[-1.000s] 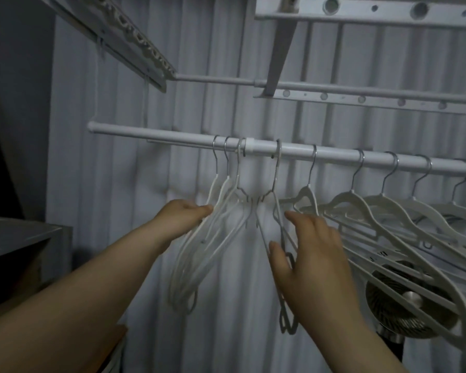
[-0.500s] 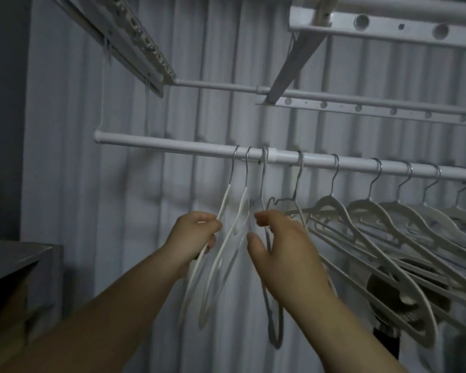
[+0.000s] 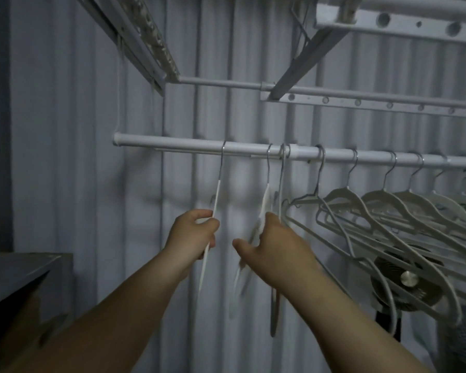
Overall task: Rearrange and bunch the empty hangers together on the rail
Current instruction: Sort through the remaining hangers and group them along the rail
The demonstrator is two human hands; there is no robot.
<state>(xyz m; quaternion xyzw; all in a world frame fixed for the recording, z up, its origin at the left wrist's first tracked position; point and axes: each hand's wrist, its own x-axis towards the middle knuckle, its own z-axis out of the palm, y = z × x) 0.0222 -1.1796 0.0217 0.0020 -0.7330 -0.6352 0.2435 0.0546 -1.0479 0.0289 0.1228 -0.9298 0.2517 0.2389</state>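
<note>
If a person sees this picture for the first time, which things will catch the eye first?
First, the two hands in the middle: the left hand grips one white hanger set apart on the rail, and the right hand is at the next hangers. Then the row of empty hangers fanned out along the rail's right side, with a round fan behind them.

Left hand (image 3: 194,232) grips one thin white plastic hanger (image 3: 216,200) on the white metal rail (image 3: 172,145); right hand (image 3: 277,246) holds two more (image 3: 264,208) near it.
</note>
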